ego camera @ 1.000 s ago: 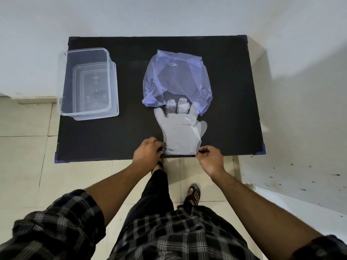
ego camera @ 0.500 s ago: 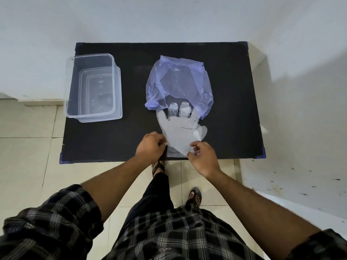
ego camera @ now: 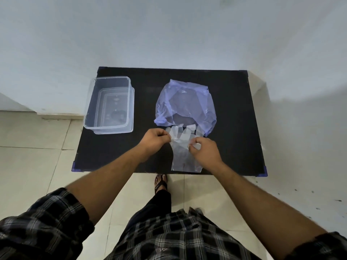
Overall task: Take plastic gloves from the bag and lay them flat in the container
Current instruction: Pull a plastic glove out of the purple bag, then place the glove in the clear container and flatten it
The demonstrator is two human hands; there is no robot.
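Observation:
A clear plastic glove [ego camera: 181, 153] lies on the black table [ego camera: 232, 128], cuff at the near edge, fingertips touching the mouth of a crumpled purple-tinted plastic bag [ego camera: 185, 104]. My left hand [ego camera: 155, 138] pinches the glove's left side near the thumb. My right hand [ego camera: 203, 149] pinches its right side at palm height. A clear rectangular container [ego camera: 110, 104] stands at the table's far left; nothing shows inside it.
The table stands against a white wall. Pale floor tiles surround it, and a sandalled foot [ego camera: 160, 182] shows just under its near edge. Bare black surface lies right of the bag and between container and bag.
Both hands have moved from the glove's cuff at the table edge up to its palm, closer to the bag. The camera view has tilted upward.

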